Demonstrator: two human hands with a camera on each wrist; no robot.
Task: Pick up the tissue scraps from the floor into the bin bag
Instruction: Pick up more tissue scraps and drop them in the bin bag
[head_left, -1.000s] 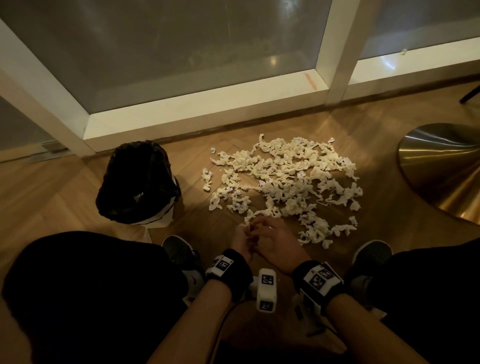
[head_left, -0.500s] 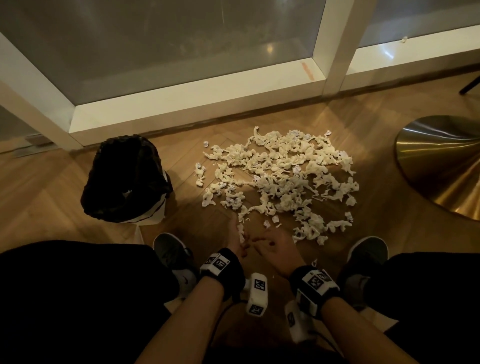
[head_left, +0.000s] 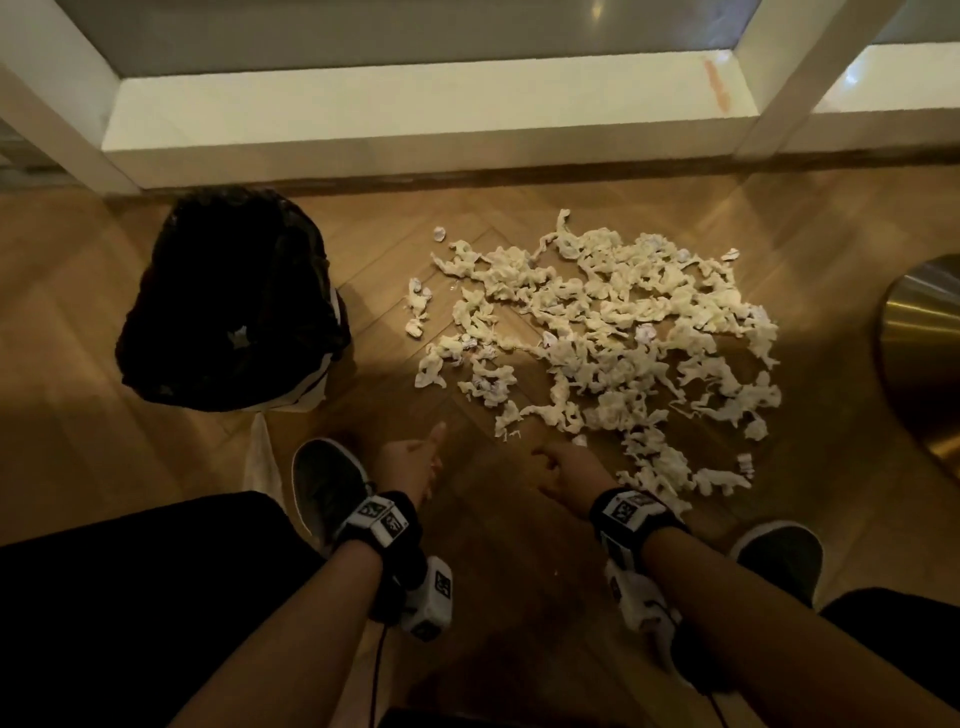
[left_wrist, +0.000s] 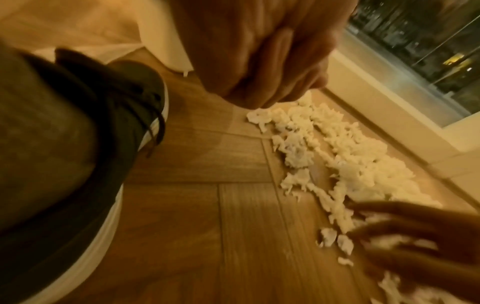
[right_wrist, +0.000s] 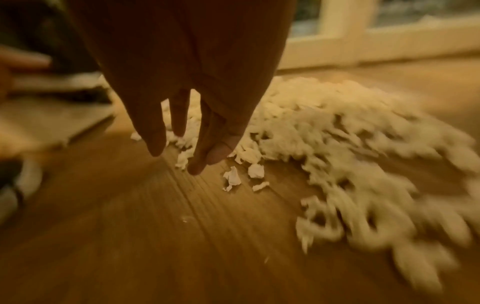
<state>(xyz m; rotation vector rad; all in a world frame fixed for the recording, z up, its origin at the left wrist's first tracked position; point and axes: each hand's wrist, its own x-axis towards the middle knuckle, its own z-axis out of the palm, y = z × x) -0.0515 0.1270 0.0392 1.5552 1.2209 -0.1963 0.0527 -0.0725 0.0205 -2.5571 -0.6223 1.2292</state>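
Compared with a second ago, the two hands are no longer meeting at the pile's near edge; they are sitting apart and closer to the person, and the head view is looking more steeply down, so less window glass is showing. Nearest, at six o'clock, both forearms are wearing black wrist straps with white camera units. The left hand (head_left: 410, 462) is hovering over bare wood beside the grey left shoe (head_left: 327, 486), thumb pointing out towards twelve o'clock; in the left wrist view its fingers (left_wrist: 262, 61) are curled tightly into the palm, and whether any tissue is inside that fist I cannot tell. The right hand (head_left: 569, 475) is hanging at about five o'clock with its fingers (right_wrist: 155, 131) straight, spread apart and pointing down at the floor, holding nothing, its tips just beside a few small loose scraps (right_wrist: 244, 174). The right shoe (head_left: 779, 558) is sitting further out at four o'clock. Beyond the hands, the tissue scraps (head_left: 613, 343) are lying in a wide, loose pile on the herringbone wood floor (head_left: 493, 545), spreading from the centre towards two o'clock. The black bin bag (head_left: 234, 306) is standing open at ten o'clock, well apart from the pile, lining a white bin. A brass-coloured round base (head_left: 924, 353) is showing at three o'clock, and the white window frame (head_left: 415, 114) is running across at twelve o'clock.
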